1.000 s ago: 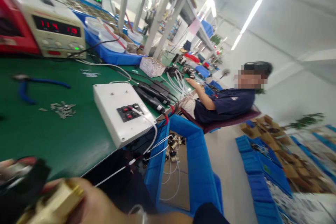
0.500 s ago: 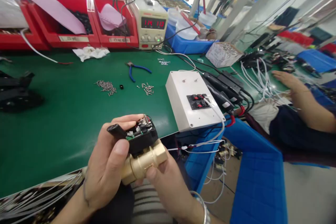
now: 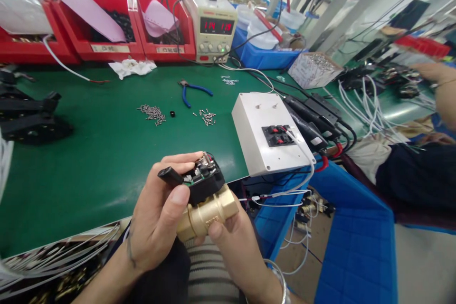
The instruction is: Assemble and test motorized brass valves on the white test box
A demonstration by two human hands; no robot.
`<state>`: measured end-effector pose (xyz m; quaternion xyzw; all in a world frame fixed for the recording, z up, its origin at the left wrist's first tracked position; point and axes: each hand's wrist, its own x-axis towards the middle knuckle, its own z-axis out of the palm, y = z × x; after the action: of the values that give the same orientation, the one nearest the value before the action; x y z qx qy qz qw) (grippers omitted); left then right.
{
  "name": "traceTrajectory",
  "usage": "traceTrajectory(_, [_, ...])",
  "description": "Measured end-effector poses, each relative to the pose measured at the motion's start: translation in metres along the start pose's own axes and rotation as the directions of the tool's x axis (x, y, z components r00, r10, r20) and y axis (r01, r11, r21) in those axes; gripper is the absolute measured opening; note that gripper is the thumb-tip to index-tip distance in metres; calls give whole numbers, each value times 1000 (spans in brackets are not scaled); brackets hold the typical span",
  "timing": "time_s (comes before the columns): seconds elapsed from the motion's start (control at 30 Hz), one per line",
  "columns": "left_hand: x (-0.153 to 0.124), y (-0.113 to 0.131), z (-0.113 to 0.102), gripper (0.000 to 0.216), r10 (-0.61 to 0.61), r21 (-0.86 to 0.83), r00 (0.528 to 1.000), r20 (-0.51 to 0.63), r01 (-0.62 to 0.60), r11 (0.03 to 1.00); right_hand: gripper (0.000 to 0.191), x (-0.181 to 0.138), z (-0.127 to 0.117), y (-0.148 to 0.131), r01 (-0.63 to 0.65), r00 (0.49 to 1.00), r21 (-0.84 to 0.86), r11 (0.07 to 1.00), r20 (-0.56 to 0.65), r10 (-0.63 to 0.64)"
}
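Observation:
A brass valve (image 3: pixel 210 213) with a black actuator housing (image 3: pixel 206 185) on top is held between both hands at the table's near edge. The housing is uncovered and shows a circuit board and small metal parts; a black lever (image 3: pixel 170 176) sticks out at its left. My left hand (image 3: pixel 156 213) is closed around the left side, thumb against the housing's near side and fingers behind it. My right hand (image 3: pixel 237 242) grips the brass body from below, its thumb on the front by raised lettering. The fingers beneath the valve are partly hidden.
On the green table (image 3: pixel 107 166) lie screw piles (image 3: pixel 152 114), blue-handled cutters (image 3: pixel 188 92) and a grey switch box (image 3: pixel 270 128). Red bins (image 3: pixel 103 50) and a power supply (image 3: pixel 213 28) stand behind. A blue crate (image 3: pixel 356 242) sits at right, near a co-worker's arm (image 3: pixel 445 85).
The whole scene has shifted slightly right in view. Both hands keep the same hold on the valve. The co-worker's hand at right has moved up and away.

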<state>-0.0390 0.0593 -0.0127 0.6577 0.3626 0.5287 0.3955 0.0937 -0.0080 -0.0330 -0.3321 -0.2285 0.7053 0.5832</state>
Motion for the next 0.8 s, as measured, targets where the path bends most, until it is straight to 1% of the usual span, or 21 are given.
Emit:
traceTrajectory(0.13, [-1,-1,2,19,-9,-43,997,-82,5,999,62,0,2,-2,-42,999,18,999,14,42])
traceTrajectory(0.17, [-1,-2,2,18,-12,-55,995,-98,7,998,62,0,3,-2,-33,999,27,999,16,32])
traceTrajectory(0.33, [-3,-1,5,16,-61,-164,992,-112,42,986,47,-2,9,-2,46,999,-10,999,15,-45])
traceTrajectory(0.4, [-4,0,6,17,-66,-155,990,-124,47,987,45,-1,9,-1,37,999,-44,998,10,-36])
traceTrajectory(0.47, [-4,2,6,18,-103,-119,988,-116,89,989,48,2,7,-1,14,1000,-69,998,-4,-14])
traceTrajectory(0.53, [-6,2,2,23,-160,-88,985,-65,154,984,53,6,3,-2,-7,1000,-77,997,7,8])
traceTrajectory(0.57, [-6,2,0,29,-170,-92,985,-27,167,982,56,8,1,-4,-11,1000,-73,997,24,13])
traceTrajectory(0.67, [-8,0,-13,58,-151,-123,977,151,171,978,63,13,0,-12,-12,997,-47,999,72,16])
traceTrajectory(0.73, [-8,-2,-22,79,-162,-71,946,281,189,979,62,13,2,-18,-22,997,-37,999,73,24])
traceTrajectory(0.77, [-9,-2,-25,89,-182,-11,923,338,197,980,60,13,3,-19,-30,997,-40,999,67,33])
traceTrajectory(0.8, [-9,-2,-27,98,-205,56,906,370,198,979,59,12,4,-19,-37,998,-48,998,55,40])
